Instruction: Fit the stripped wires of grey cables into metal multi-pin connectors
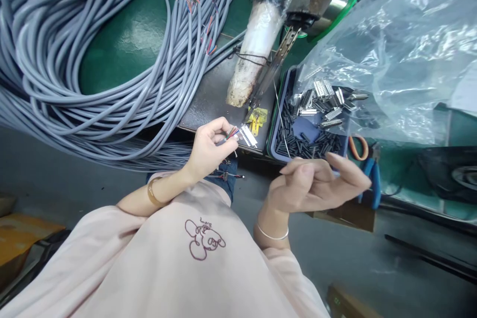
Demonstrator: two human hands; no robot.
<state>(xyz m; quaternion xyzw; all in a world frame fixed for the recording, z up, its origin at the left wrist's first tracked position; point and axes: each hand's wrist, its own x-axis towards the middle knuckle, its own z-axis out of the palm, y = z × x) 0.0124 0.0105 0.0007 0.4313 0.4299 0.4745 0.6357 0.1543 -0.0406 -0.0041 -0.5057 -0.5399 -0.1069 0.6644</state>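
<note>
Thin coloured wires [232, 133] are pinched between the thumb and fingers of my left hand [213, 146], at the table's front edge. Just right of those fingertips is a white and metal multi-pin connector [247, 136], close to the wire ends and below the tip of a soldering iron [274, 67]. My right hand [316, 181] is raised in front of a blue bin, thumb and index finger pressed together, the other fingers extended. A thin solder wire [282, 121] runs down to that pinch.
Grey cables [122, 94] cover the left and back. The blue bin [271, 146] holds black tubes and metal connectors. A plastic bag [402, 44], blue-handled pliers [376, 179] and a green-rimmed spool [345, 7] lie right. A yellow piece [255, 121] sits by the iron.
</note>
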